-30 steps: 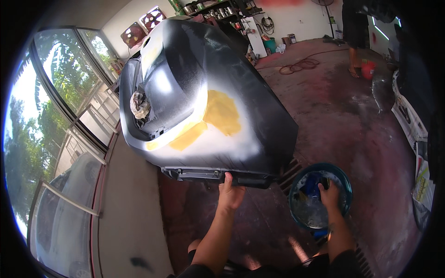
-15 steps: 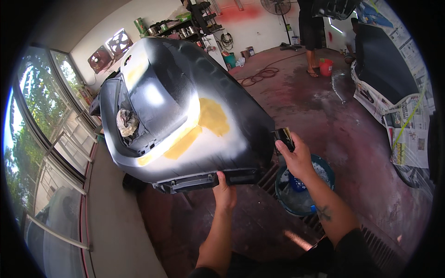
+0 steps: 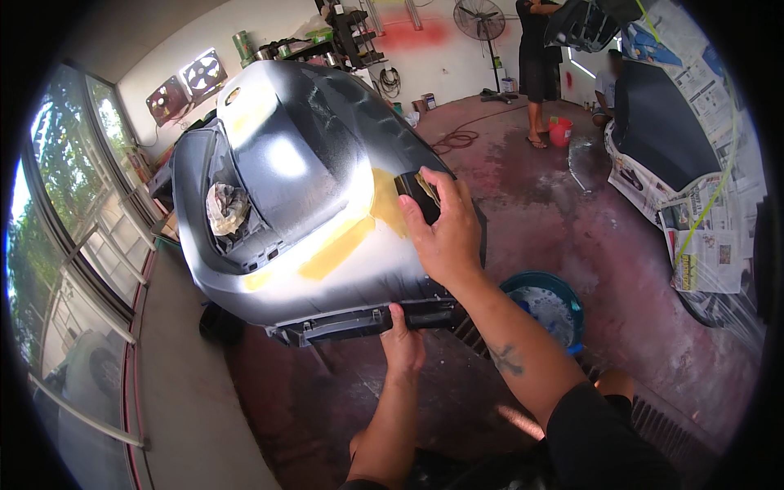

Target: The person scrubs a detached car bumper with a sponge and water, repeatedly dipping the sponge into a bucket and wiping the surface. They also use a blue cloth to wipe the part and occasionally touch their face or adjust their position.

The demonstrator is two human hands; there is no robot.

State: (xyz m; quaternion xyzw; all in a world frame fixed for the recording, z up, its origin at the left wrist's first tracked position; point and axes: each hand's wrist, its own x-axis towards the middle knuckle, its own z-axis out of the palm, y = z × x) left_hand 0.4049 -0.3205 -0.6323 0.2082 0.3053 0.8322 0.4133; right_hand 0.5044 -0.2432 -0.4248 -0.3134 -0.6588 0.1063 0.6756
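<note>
A car bumper (image 3: 371, 273), black with white primer areas and yellow filler patches (image 3: 333, 250), is tilted in front of me. My left hand (image 3: 403, 347) grips its lower edge, thumb up on the front side. My right hand (image 3: 447, 233) is over the bumper's right part, at the larger yellow patch. Pinched between its thumb and fingers is a dark folded piece of sandpaper (image 3: 418, 194) with a tan edge, partly hidden by the hand. Crumpled paper (image 3: 227, 208) sits in the bumper's left opening.
A teal basin (image 3: 578, 322) of sudsy water stands on the floor to the right, beside a drain grate (image 3: 665, 425). Panels masked with newspaper (image 3: 706, 261) are at the right. Farther back are a person (image 3: 536, 77), a red bucket (image 3: 560, 132) and a fan (image 3: 480, 20). Windows line the left.
My right hand has moved left with the sandpaper, from beside the bumper's right end to over the yellow patch. My left hand keeps its grip on the lower edge.
</note>
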